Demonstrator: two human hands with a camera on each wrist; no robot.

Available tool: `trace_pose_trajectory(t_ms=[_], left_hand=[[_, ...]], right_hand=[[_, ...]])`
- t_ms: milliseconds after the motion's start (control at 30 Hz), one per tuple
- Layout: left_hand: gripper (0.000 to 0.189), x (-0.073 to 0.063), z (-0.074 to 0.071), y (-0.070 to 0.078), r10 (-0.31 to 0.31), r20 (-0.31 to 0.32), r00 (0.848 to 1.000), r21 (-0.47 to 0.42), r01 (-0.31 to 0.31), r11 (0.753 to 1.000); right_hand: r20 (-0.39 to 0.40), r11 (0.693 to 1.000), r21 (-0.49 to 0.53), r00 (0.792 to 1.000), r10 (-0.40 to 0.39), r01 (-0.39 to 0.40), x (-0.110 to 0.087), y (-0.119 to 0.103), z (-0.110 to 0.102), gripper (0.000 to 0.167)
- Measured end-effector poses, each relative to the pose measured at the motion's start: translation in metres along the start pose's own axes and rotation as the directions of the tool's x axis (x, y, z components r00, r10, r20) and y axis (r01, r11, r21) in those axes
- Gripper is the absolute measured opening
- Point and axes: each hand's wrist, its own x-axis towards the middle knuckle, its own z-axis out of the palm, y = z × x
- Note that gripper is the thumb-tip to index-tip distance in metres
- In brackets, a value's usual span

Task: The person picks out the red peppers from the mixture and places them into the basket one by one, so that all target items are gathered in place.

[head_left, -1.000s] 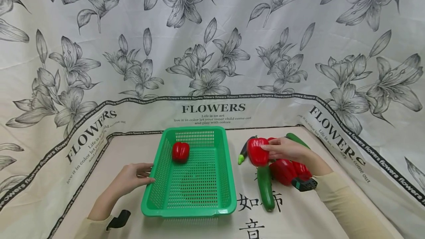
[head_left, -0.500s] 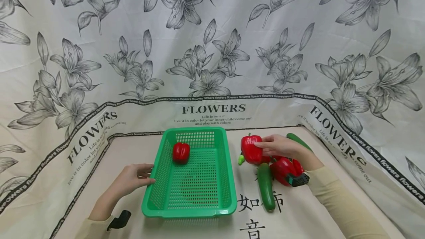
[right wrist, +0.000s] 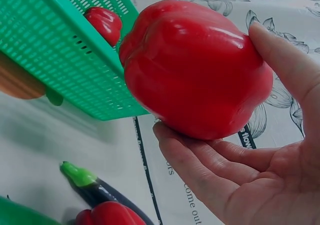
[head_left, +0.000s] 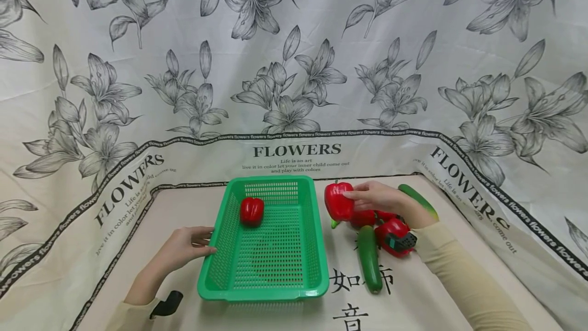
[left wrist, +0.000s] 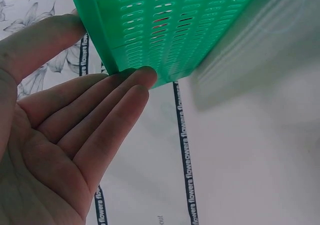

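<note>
In my right hand (head_left: 374, 198) I hold a glossy red bell pepper (head_left: 339, 201) in the air, beside the right rim of a green plastic basket (head_left: 321, 249). The right wrist view shows thumb and fingertips on opposite sides of the pepper (right wrist: 195, 75). My left hand (head_left: 181, 246) is at the basket's left rim. Its thumb reaches over the edge while the straighter fingers touch the outer wall from below, as the left wrist view of the basket (left wrist: 150, 30) shows. Another red bell pepper (head_left: 251, 212) lies inside the basket, near its back left.
Right of the basket lie more red bell peppers (head_left: 394, 235), a green cucumber (head_left: 370, 259) and a green, yellow-ended vegetable (head_left: 418, 201). An eggplant (right wrist: 107, 195) with a bright green cap lies among them. A flower-printed cloth (head_left: 294, 91) hangs behind.
My right hand has carried the bell pepper leftward, from above the vegetables to near the basket's right rim. The left hand and the basket stay in place.
</note>
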Motion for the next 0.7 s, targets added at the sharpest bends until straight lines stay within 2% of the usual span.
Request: trace_pose_trajectory(t_ms=[300,533,700], left_hand=[[0.06,0.003,0.0,0.001,0.009,0.002,1.0,0.0,-0.009,1.0],[0.06,0.005,0.001,0.003,0.016,0.008,1.0,-0.005,-0.016,1.0],[0.059,0.006,0.002,0.004,0.012,0.007,1.0,0.003,-0.012,1.0]], right_hand=[[-0.001,1.0,0.023,1.0,0.0,0.0,0.009,-0.007,0.005,0.083],[0.023,0.999,0.041,0.999,-0.03,0.029,0.019,-0.012,0.01,0.078],[0.023,0.999,0.042,1.0,-0.009,0.008,0.022,-0.017,0.011,0.081]])
